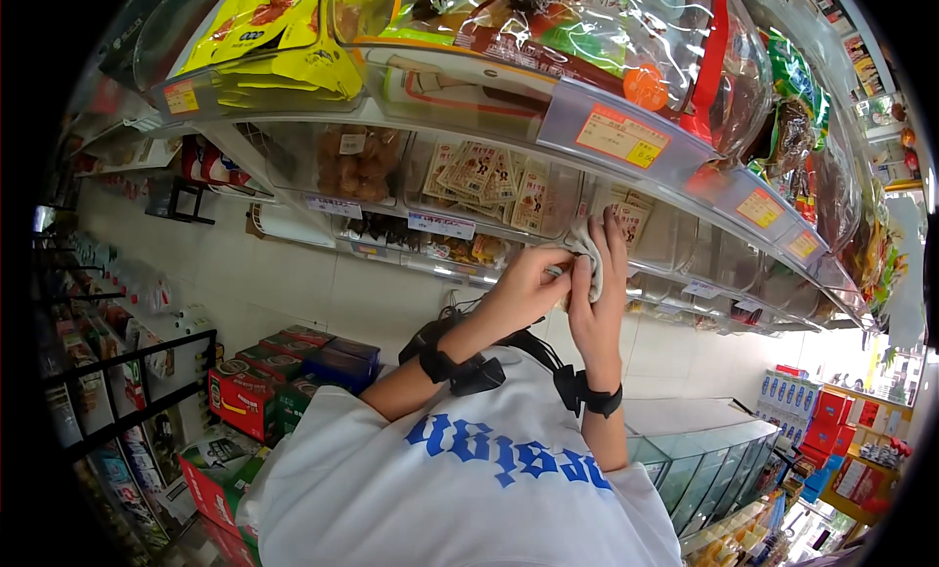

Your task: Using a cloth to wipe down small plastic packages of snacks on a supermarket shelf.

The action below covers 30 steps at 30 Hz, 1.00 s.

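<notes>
A crumpled greyish-white cloth [587, 252] is bunched between my two hands, just in front of the lower shelf bins. My left hand [540, 285] is closed, its fingers pinching the near side of the cloth. On the other side, my right hand [602, 308] has its long fingers stretched upward and its thumb pressed against the cloth, which lies in the grip. Right behind them is a clear bin holding several flat printed snack packets [489, 181]. More of these packets [626, 215] show beside my right fingertips.
An upper shelf with a price-label strip [616, 132] overhangs my hands, loaded with yellow snack bags [259, 39] and other packages. Red and green cartons [245, 401] are stacked at lower left, near a black rack [137, 391]. Glass display cases [699, 469] stand at lower right.
</notes>
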Each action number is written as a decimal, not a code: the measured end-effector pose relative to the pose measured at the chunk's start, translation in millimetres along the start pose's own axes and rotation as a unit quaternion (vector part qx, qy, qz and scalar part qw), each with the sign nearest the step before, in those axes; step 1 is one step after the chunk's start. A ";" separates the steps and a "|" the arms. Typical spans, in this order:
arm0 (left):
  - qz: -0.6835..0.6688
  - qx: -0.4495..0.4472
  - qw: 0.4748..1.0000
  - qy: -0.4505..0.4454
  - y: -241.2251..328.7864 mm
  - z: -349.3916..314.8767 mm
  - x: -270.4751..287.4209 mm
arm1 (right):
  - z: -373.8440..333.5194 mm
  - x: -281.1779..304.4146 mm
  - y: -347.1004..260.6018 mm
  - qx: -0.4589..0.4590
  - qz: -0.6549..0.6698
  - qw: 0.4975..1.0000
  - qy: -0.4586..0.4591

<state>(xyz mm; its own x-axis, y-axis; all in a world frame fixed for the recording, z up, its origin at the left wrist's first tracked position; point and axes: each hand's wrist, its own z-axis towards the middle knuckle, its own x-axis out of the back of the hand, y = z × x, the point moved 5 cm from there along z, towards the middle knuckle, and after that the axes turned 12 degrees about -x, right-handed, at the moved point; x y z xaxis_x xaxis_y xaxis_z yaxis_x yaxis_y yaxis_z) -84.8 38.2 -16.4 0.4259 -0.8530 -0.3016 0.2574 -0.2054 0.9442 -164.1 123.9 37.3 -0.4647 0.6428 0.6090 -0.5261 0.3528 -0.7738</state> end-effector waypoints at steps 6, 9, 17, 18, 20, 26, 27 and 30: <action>-0.257 0.089 0.956 0.112 -17.2 3.0 22.3 | -12.4 -10.5 -16.1 0.036 -0.029 0.998 -0.035; -0.279 0.058 0.942 0.178 -13.3 1.4 39.5 | -17.7 -12.5 -15.3 0.052 -0.021 0.997 -0.060; 0.001 -0.042 0.981 0.188 36.9 3.7 79.6 | 4.7 -5.2 23.0 -0.212 0.282 0.936 0.003; 0.010 -0.031 0.984 0.176 37.8 3.6 80.6 | 8.3 -18.0 23.1 -0.220 0.295 0.929 -0.041; 0.095 -0.039 0.980 0.172 41.0 1.8 83.4 | 23.8 -43.4 19.0 -0.201 0.326 0.919 -0.091; 0.310 -0.064 0.922 0.222 34.8 14.7 118.7 | 71.3 -71.7 5.6 -0.019 0.103 0.994 -0.025; 0.318 -0.068 0.921 0.213 32.7 20.3 118.7 | 78.6 -81.1 8.7 0.014 0.075 0.997 -0.012; 0.574 -0.219 0.773 0.157 30.8 29.4 111.8 | 87.4 -113.5 28.3 -0.029 0.019 0.993 -0.111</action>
<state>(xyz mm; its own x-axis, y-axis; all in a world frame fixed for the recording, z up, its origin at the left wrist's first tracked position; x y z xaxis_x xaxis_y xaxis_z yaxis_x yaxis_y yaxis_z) -54.8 -77.6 -17.2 0.7639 -0.1793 0.6200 -0.2072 0.8417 0.4987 -188.5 1.5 -38.5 -0.6315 0.4932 0.5983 -0.4670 0.3740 -0.8013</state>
